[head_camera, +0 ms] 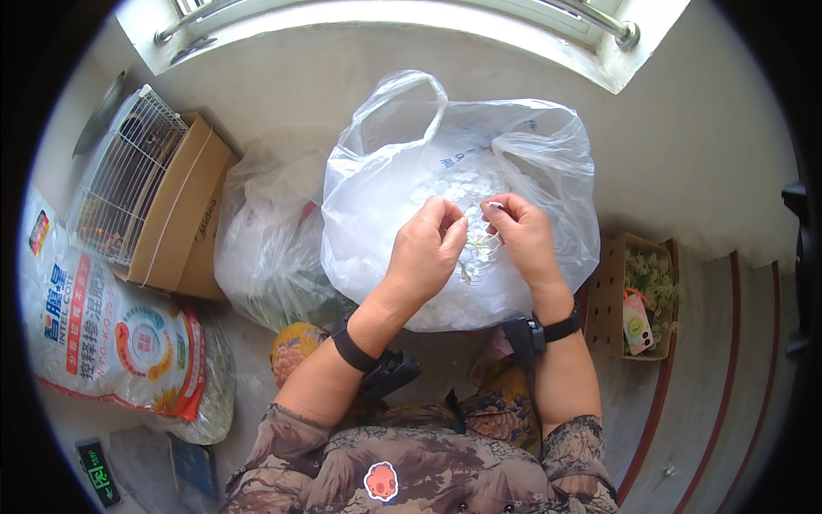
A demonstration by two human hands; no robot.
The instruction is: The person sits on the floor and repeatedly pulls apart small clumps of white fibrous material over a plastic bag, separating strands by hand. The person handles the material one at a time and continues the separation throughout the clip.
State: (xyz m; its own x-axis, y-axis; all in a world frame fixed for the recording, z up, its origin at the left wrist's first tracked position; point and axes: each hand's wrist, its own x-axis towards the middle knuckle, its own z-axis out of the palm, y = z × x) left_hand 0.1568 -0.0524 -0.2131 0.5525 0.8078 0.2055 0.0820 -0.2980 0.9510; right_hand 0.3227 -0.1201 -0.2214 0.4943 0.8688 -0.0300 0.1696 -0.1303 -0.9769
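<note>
A large translucent white plastic bag (366,225) stands open before me, holding many small white petal-like pieces (459,183). Over its mouth, my left hand (429,247) pinches a green-stemmed sprig (474,247) with pale, thin branchlets; the sprig hangs below the fingertips. To its right, my right hand (523,234) holds a small white piece (495,204) between thumb and forefinger, a short way from the left fingers. Both wrists wear black straps.
Another clear bag (270,238) sits left, by a cardboard box (183,218) and a wire cage (125,180). A printed fertilizer sack (115,334) lies nearer. At right, a carton (603,295) holds green sprigs and a phone (637,331) beside the stairs (700,360).
</note>
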